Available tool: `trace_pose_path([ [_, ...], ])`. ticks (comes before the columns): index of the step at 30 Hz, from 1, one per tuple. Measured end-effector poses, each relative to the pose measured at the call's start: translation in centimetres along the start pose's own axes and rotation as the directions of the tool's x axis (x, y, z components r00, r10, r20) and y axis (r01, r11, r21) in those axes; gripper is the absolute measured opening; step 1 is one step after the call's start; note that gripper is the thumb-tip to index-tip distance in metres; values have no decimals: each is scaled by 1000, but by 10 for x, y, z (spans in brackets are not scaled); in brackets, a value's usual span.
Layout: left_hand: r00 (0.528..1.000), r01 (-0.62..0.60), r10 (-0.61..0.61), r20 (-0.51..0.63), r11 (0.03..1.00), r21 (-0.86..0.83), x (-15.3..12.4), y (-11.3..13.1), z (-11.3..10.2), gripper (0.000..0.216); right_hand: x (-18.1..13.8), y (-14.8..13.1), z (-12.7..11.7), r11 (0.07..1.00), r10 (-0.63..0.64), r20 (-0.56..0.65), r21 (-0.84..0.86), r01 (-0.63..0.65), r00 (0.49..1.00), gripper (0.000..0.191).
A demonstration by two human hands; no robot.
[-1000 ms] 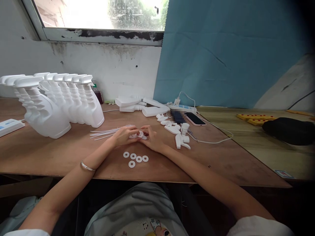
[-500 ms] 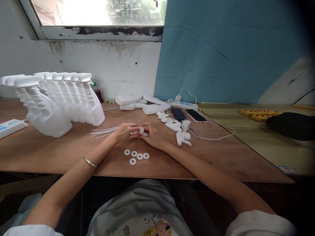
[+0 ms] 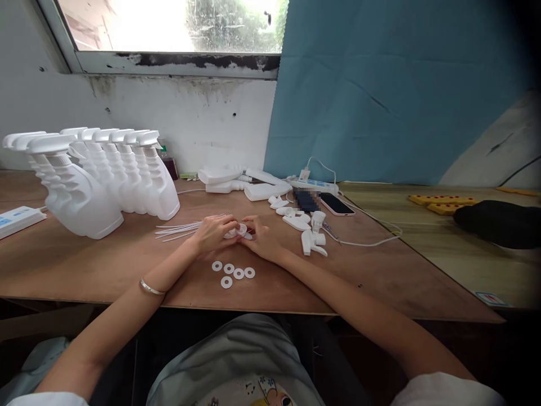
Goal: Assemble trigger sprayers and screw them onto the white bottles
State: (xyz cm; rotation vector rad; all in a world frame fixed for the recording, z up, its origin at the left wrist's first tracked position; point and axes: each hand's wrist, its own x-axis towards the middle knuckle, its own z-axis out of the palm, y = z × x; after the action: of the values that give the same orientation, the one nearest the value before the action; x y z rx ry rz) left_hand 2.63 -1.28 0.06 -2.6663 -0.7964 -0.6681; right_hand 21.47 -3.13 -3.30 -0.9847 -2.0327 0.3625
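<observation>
Both hands meet over the middle of the brown tabletop, around a white spray head (image 3: 242,229) whose round collar faces up. My left hand (image 3: 214,232) is closed on its left side, fingers curled over it. From the right, my right hand (image 3: 262,239) grips it between thumb and fingertips. Fingers hide much of the piece. Nearer to me lie several flat white ring washers (image 3: 229,269). Thin white dip tubes (image 3: 175,230) lie just left of my left hand. Several loose white trigger spray heads (image 3: 313,241) lie right of my right hand.
White spray bottles (image 3: 91,203) with heads on stand in rows at the left. Bottles without heads (image 3: 266,190) lie at the back. A phone (image 3: 336,204), a white cable (image 3: 372,244) and a power strip (image 3: 315,185) are at the back right; another power strip (image 3: 19,219) sits far left.
The camera view has tilted up slightly. My hands stay together at the same spot, with the fingers shifted a little around the spray head. The washers lie as before.
</observation>
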Motion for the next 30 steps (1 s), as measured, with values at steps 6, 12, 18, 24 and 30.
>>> trace_pose_path([
  [6, 993, 28, -16, 116, 994, -101, 3, 9, -8, 28, -1, -4, -1, 1000, -11, 9, -28, 12, 1000, 39],
  [12, 992, 25, -13, 125, 995, -97, 3, 8, -5, 28, -1, -4, -1, 1000, -1, 10, -23, 1, 1000, 39],
  [18, 999, -11, 9, -32, 998, -63, 2, 6, -1, 25, 0, -3, -2, 999, 8, -13, 52, -8, 1000, 39],
  [24, 999, 32, -34, -5, 972, -235, 3, 9, -7, 18, 0, -8, -5, 1000, 16, -11, -3, -16, 1000, 26],
  [30, 990, 127, -140, 2, 890, -438, 5, 3, -8, 22, 0, -6, -4, 998, 2, 11, -64, -1, 1000, 20],
])
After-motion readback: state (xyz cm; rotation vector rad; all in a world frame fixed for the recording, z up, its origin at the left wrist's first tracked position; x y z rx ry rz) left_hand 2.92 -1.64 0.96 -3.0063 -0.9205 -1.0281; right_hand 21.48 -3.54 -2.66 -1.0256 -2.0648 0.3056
